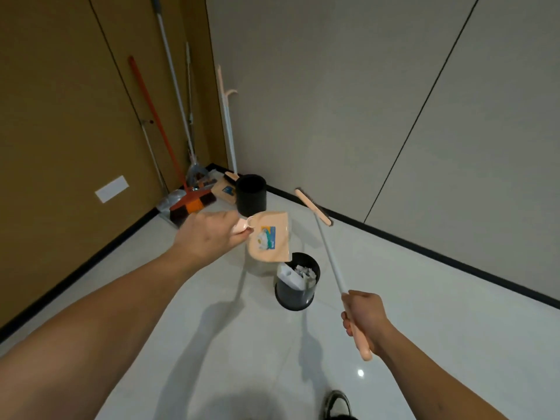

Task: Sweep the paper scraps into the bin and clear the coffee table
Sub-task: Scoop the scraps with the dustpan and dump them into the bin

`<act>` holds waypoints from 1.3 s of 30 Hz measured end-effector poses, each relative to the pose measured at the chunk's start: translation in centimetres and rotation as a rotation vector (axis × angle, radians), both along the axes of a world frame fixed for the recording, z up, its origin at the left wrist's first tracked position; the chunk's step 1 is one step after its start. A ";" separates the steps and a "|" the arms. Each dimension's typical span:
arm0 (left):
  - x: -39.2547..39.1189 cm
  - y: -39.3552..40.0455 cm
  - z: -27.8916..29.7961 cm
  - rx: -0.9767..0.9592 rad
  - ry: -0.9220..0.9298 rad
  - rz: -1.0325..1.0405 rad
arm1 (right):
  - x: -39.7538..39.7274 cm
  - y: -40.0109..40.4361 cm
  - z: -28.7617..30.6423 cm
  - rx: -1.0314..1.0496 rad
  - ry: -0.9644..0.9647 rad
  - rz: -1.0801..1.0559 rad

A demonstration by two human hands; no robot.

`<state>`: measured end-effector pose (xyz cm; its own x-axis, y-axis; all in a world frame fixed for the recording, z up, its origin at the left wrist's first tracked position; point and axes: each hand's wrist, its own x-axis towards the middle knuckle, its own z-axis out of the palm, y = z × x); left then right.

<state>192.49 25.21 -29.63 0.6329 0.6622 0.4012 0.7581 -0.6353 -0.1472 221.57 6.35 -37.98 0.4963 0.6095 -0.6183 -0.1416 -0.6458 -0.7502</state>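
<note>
Head view: left hand point(209, 234) is raised out front, fingers curled round the short handle of a peach dustpan point(268, 237) — pan tipped up, its lower edge just above the rim of a black bin point(295, 294). The bin stands on the pale tiled floor point(424, 313), between the two hands and a bit further out; white paper scraps point(298, 275) sit inside it, piled near the top. Right hand point(365, 321) grips the peach end of a broom point(328, 262), fist closed round the grip; the white shaft runs up and away to the brush head point(312, 207), which is near the black skirting of the grey wall. The shaft passes just right of the bin, not touching it as far as I can tell. Hands well apart, each holding its own tool. Second black bin point(251, 195) stands further back by the corner — beside it another dustpan point(225, 191), an orange broom point(191, 204) and several long handles lean on the brown wall. Dark shoe point(336, 404) at bottom edge.
</note>
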 end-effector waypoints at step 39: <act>32.3 -3.3 9.0 0.304 0.103 -0.201 | 28.3 -4.8 14.0 0.392 0.234 0.067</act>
